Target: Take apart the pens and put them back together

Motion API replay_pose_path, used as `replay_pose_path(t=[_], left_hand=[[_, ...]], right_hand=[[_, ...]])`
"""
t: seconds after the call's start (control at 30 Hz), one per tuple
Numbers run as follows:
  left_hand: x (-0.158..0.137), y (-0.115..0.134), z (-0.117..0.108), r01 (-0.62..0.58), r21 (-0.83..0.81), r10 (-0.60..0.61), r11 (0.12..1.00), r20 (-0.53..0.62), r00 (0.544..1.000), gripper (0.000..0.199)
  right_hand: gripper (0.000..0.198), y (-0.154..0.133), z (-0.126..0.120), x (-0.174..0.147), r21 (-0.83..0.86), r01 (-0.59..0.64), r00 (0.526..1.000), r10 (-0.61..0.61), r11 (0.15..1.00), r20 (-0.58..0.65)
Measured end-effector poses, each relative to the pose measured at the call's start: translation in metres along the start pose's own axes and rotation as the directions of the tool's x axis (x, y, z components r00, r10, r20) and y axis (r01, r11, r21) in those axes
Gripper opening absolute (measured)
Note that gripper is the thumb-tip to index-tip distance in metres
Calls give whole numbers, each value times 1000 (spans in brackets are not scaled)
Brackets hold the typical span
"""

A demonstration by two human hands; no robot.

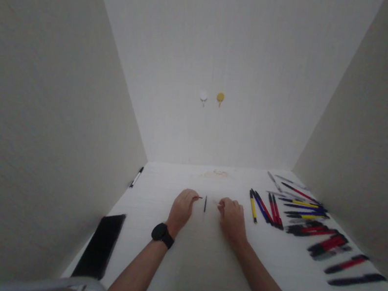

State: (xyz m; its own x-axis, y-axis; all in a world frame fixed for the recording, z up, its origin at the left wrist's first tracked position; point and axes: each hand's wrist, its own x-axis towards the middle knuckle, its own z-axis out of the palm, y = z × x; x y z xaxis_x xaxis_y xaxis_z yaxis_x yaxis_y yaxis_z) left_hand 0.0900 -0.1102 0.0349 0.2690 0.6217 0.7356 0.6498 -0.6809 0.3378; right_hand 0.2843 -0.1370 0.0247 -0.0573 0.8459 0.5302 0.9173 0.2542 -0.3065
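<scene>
My left hand [182, 209], with a black watch on its wrist, is closed in a pinch. A thin dark reddish stick-like piece [200, 197] pokes out of its fingertips toward the right. Across from it, my right hand [231, 217] is pinched on a pale, thin piece [216, 202], too faint to name surely. Between the two hands a short dark rod [205, 204], like a pen part, lies on the white table [198, 255], touched by neither. Nearest to the right hand on its outer side is a yellow and black pen [253, 206].
Several red, blue, yellow and black pens [274, 210] spread along the table's right side. A black phone-like slab [100, 245] lies at left, with a white and black pen [136, 177] farther back. Walls rise on three sides; two hooks [220, 98] hang on the back one.
</scene>
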Motion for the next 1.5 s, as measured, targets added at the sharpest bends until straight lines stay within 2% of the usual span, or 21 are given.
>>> replay_pose_path(t=[0.2, 0.37, 0.57, 0.73, 0.93, 1.2, 1.5], left_hand=[[-1, 0, -1, 33, -17, -33, 999, 0, 999, 19], [-2, 0, -1, 34, -43, -35, 999, -21, 999, 20], [-4, -3, 1, 81, -58, -84, 995, -64, 994, 21], [-5, -3, 0, 8, -49, -10, 999, -35, 999, 19], [-3, 2, -4, -22, -36, 23, 999, 14, 1000, 16], [-2, 1, -4, -77, -43, 79, 996, 38, 996, 19], [-6, -4, 0, -73, -68, 75, 995, 28, 997, 21]], right_hand=[[25, -1, 8, -1, 330, 63, 996, -80, 942, 39], [29, -2, 10, -1, 466, 106, 993, -117, 878, -5], [26, -6, 2, 0, 391, 100, 995, -104, 915, -13], [27, -6, 1, -1, 376, 112, 990, -138, 920, 42], [25, -9, -3, -2, 386, 118, 982, -164, 915, 88], [25, -13, -8, -1, 400, 82, 978, -151, 913, 143], [28, -12, -10, 0, 398, 35, 966, -134, 917, 222]])
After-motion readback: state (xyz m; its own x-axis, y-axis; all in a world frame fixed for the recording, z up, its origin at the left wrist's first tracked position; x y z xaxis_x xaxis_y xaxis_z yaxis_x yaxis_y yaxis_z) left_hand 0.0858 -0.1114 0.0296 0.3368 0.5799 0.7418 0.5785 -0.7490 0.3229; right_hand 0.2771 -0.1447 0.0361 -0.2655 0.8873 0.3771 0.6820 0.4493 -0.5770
